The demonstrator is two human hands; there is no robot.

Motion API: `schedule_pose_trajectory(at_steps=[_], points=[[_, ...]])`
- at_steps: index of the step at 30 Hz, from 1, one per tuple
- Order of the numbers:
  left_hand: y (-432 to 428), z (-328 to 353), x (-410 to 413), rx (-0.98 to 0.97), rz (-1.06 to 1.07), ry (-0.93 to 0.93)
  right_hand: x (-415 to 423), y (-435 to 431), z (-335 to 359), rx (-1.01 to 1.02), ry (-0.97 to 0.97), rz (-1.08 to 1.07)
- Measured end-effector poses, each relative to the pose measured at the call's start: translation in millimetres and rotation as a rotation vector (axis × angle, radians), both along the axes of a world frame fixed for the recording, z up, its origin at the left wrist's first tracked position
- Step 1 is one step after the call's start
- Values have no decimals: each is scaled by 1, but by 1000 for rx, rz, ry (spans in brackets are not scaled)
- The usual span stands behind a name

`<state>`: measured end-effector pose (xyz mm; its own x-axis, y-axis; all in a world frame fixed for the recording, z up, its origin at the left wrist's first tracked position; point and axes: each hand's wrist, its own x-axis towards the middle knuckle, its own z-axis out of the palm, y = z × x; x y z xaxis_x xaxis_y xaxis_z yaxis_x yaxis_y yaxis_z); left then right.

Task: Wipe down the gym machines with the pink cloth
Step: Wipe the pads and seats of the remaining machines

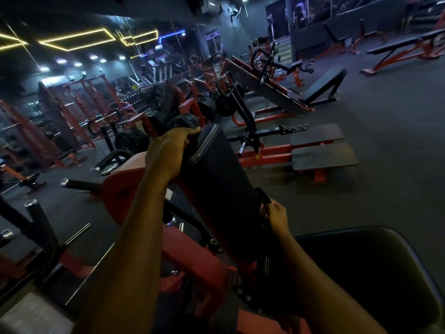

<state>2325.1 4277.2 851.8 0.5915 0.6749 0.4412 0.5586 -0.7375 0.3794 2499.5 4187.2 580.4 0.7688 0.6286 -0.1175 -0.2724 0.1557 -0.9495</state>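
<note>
Hands | left hand (168, 150) grips pad (216, 189) top | right hand (277, 215) pinches black handle (261, 195)

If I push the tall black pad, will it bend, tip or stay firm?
The black pad probably stays firm: it seems mounted on the red frame, so tipping is unlikely. Its cover looks smooth, perhaps slippery under the left hand gripping its top edge. The surface likely yields slightly, being upholstered.

No legible txt or nos. can be made out. A purple neon sign (212, 36) at approx. 12 o'clock is blurred. A yellow warning-triangle sticker (252, 140) on a black upright (249, 127) and a white label (169, 194) on the near machine (192, 259) at ctr are too small to be read.
</note>
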Motion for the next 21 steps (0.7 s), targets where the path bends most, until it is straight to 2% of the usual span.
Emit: schedule_pose_trajectory(at_steps=[5,8,12,14,15,18,21], points=[[1,2,-2,76,-3,91,35,17,13,-57,-177,236],[1,2,0,30,2,50,46,19,27,-85,-311,324],[1,3,-1,-19,1,6,43,18,101,191,-327,423],[-2,4,0,-6,20,36,40,21,110,230,-355,441],[-4,4,0,-5,33,42,40,24,98,217,-371,427],[-4,4,0,-20,39,13,42,22,39,12,-357,378],[-11,4,0,-11,21,3,46,21,16,-136,-219,350]])
